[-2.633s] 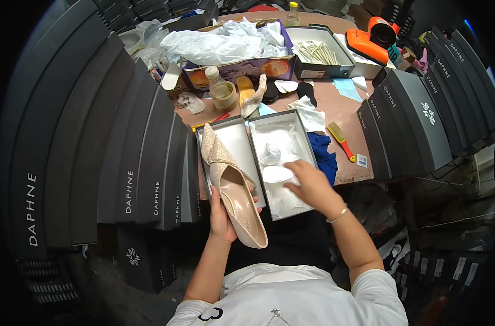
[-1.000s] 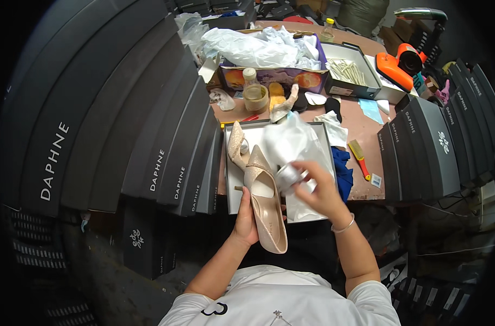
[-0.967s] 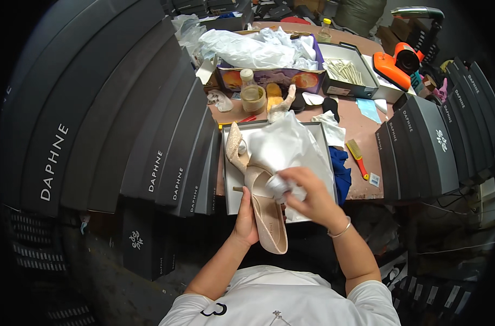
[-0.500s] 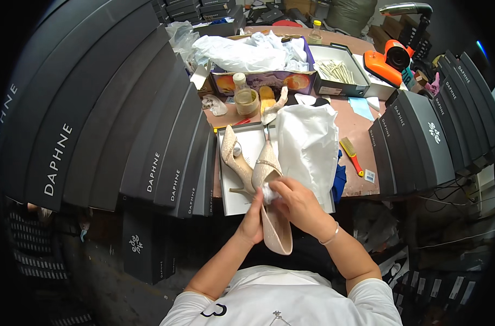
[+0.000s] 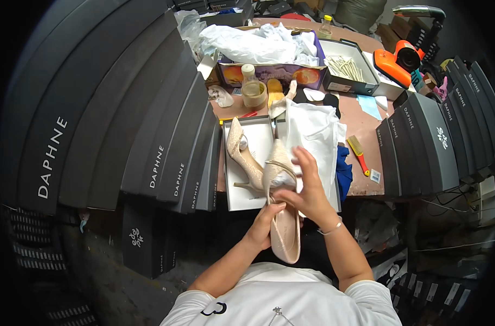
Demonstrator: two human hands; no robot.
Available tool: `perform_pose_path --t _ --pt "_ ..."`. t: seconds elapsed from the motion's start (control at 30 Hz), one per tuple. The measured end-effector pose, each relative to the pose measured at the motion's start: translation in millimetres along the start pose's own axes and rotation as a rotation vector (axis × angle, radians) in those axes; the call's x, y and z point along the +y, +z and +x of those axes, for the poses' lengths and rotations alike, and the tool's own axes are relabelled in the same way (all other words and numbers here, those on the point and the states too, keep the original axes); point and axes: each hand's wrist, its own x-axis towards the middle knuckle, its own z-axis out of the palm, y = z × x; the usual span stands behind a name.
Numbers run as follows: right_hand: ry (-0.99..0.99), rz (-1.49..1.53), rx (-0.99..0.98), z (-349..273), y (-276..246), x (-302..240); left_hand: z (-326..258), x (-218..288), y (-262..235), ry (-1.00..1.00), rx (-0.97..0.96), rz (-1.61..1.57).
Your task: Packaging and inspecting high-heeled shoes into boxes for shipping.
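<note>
I hold a beige textured pointed-toe pump (image 5: 285,239) over the near edge of an open shoebox (image 5: 237,204), its toe pointing away from me. My left hand (image 5: 262,225) is closed round its left side, with the thumb on the rim. Crumpled white tissue (image 5: 283,180) fills the front of the shoe. My right hand (image 5: 314,193) is over the shoe's right side, fingers spread, thumb at the opening; nothing shows in it. The matching pump (image 5: 247,163) lies on its side in the box, with a pale ball of stuffing in it. White wrapping paper (image 5: 312,130) drapes over the box's right part.
Stacks of dark shoeboxes stand left (image 5: 95,136) and right (image 5: 421,141). Behind are a glass jar (image 5: 253,95), a purple carton (image 5: 266,75) of white paper and a box of pale sticks (image 5: 345,68). A brush (image 5: 358,154) and an orange tool (image 5: 394,62) are at the right.
My right hand has let go of the tissue at the shoe's opening and its fingers have spread. The tissue now sits deeper in the toe. The whole view has shifted slightly.
</note>
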Motion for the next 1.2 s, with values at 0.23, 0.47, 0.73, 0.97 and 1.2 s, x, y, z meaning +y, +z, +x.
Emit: perform_pose_path --t 0.23,0.47,0.73,0.97,1.2 --pt "0.195 0.169 -0.2 26.0 -30.0 11.0 19.0 -7.7 11.5 0.211 0.056 0.488" --pt "0.191 -0.306 -0.312 42.1 -7.8 142.1 80.2 65.1 -105.3 0.639 0.924 1.144" --pt "0.653 0.035 -0.336 3.4 -14.3 99.0 38.7 73.9 -77.1 0.574 0.533 0.399" --pt "0.895 0.877 0.049 -3.5 -36.5 65.6 3.8 75.0 -48.8 0.452 0.435 0.27" --pt "1.029 1.279 -0.595 -16.8 -28.3 30.3 -3.3 60.8 -41.9 -0.109 -0.333 -0.01"
